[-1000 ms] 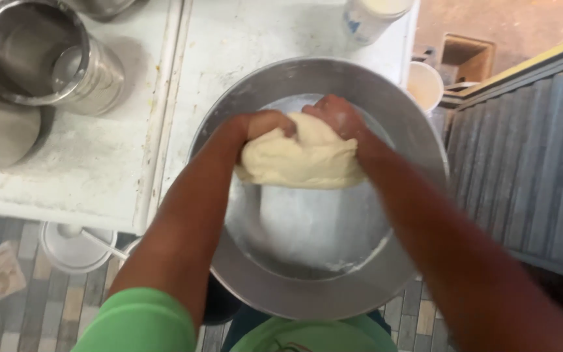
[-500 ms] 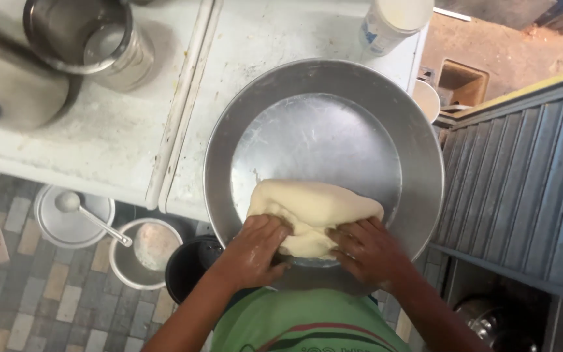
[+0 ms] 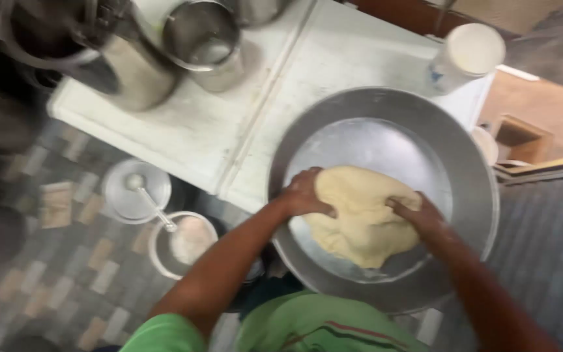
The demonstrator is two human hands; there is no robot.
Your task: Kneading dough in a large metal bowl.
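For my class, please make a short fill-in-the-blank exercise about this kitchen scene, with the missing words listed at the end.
1. Both bare hands, the left hand and the right hand, press on a pale lump of ____.
2. The pale lump lies inside a wide round ____ basin.
3. The basin rests on a ____ table top.
4. Down on the tiled floor, a small spoon lies on a round metal ____.

Missing words: dough; metal; white; lid

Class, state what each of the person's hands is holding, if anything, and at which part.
Both grip the pale dough lump in the round metal pan: left hand on its left edge, right hand on its right edge.
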